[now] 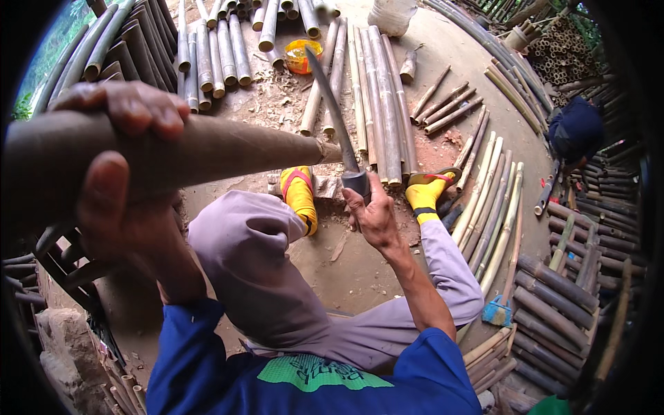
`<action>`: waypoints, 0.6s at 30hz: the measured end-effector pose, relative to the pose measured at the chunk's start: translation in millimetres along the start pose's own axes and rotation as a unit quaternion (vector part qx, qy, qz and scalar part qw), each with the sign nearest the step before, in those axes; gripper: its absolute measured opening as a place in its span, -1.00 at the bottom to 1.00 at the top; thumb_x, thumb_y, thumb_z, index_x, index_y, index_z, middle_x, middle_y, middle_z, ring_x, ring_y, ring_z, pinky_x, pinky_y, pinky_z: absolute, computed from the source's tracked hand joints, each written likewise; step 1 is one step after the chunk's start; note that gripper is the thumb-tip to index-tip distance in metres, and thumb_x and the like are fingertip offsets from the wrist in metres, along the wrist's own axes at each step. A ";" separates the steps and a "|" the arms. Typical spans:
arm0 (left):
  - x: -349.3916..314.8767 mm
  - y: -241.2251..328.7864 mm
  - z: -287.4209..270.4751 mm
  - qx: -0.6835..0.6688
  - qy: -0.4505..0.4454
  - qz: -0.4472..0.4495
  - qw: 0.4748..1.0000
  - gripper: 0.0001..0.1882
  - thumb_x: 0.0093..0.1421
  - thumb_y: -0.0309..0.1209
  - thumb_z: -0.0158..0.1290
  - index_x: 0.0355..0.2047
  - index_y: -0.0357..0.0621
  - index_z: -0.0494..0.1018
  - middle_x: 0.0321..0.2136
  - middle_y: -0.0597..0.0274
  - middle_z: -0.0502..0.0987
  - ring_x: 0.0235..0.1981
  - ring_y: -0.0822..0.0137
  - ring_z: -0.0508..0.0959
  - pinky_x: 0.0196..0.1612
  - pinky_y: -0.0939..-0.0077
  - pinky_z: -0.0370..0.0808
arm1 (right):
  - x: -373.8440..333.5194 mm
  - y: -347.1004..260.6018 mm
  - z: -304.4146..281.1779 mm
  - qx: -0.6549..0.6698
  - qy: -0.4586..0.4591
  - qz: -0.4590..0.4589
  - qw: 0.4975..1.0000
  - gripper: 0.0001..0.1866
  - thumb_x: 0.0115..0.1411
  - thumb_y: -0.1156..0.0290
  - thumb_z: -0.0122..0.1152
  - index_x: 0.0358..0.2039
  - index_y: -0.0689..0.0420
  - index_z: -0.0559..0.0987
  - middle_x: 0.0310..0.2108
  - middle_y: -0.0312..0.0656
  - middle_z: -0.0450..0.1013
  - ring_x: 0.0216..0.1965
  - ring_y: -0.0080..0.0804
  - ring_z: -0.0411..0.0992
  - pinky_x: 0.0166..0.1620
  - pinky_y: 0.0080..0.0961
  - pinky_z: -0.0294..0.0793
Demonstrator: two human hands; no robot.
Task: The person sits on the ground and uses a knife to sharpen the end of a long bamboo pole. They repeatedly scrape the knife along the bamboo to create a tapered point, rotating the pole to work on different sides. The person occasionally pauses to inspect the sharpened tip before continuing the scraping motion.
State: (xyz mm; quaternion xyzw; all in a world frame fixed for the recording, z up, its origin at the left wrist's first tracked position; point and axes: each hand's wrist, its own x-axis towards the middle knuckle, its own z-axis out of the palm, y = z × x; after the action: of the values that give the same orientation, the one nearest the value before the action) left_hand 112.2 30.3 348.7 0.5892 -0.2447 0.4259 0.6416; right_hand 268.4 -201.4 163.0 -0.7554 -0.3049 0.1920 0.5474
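A thick brown bamboo pole (pixel 228 146) comes in from the left edge, and my left hand (pixel 131 138) is wrapped round it with the thumb below. Its far end narrows in the picture toward the middle. My right hand (pixel 373 214) grips the dark handle of a machete (pixel 330 104), whose long curved blade points up and away. The blade's lower part stands close beside the pole's end; whether they touch I cannot tell. Both my feet, in yellow socks (pixel 299 197) and sandals, rest on the ground beyond the hands.
Cut bamboo lengths (pixel 387 104) lie in rows ahead, with more poles (pixel 491 207) to the right and dark stacks (pixel 560 304) farther right. An orange-yellow bowl (pixel 303 57) sits among wood chips. Another person in dark clothing (pixel 576 130) is at the far right. A rock (pixel 69 353) stands lower left.
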 end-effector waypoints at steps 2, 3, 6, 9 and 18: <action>11.4 -5.1 0.1 -0.016 -0.043 -0.012 0.999 -0.48 0.01 -0.35 0.02 -0.01 -0.22 0.20 -0.26 0.11 0.36 -0.23 0.23 0.38 -0.02 0.22 0.23 | -10.7 -30.1 -11.6 0.047 0.029 -0.023 0.998 -0.53 0.19 0.12 0.15 -0.08 0.22 0.33 -0.56 -0.26 0.43 -0.59 -0.61 0.42 -0.53 -0.60 0.43; 17.9 -2.3 0.6 -0.011 -0.066 -0.017 0.998 -0.48 0.01 -0.35 0.01 0.00 -0.22 0.20 -0.25 0.10 0.36 -0.22 0.23 0.39 -0.01 0.22 0.23 | -11.3 -48.6 -11.5 0.073 0.046 -0.076 0.993 -0.53 0.19 0.16 0.16 -0.06 0.22 0.31 -0.55 -0.26 0.44 -0.58 -0.62 0.41 -0.51 -0.61 0.44; 25.9 -9.3 8.4 -0.022 -0.086 -0.037 0.995 -0.48 0.02 -0.35 -0.01 0.01 -0.22 0.20 -0.23 0.08 0.38 -0.20 0.22 0.40 0.02 0.20 0.24 | -6.9 -70.1 -12.9 0.095 0.134 -0.259 0.952 -0.49 0.19 0.23 0.17 0.02 0.24 0.24 -0.51 -0.25 0.44 -0.54 -0.63 0.42 -0.46 -0.62 0.45; 29.7 -3.3 11.6 -0.018 -0.051 -0.063 0.997 -0.49 0.02 -0.35 0.00 0.00 -0.22 0.22 -0.25 0.10 0.38 -0.21 0.21 0.41 0.01 0.20 0.27 | 9.3 -20.9 -3.8 -0.094 0.043 -0.105 0.989 -0.55 0.21 0.20 0.10 -0.05 0.22 0.23 -0.52 -0.09 0.48 -0.48 -0.30 0.53 -0.46 -0.42 0.50; 29.7 -11.2 7.3 -0.020 -0.094 -0.032 0.995 -0.51 0.03 -0.33 0.00 -0.01 -0.21 0.23 -0.26 0.11 0.39 -0.22 0.23 0.41 -0.01 0.18 0.28 | -20.1 -83.8 -23.2 0.063 0.098 -0.147 0.982 -0.49 0.18 0.07 0.15 -0.15 0.29 0.34 -0.55 -0.24 0.39 -0.59 -0.57 0.38 -0.54 -0.64 0.37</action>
State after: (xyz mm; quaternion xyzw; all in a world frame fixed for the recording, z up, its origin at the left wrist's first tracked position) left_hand 138.3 31.6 368.2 0.6209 -0.2934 0.3426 0.6411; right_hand 247.0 -213.4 248.8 -0.6815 -0.3444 0.0536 0.6435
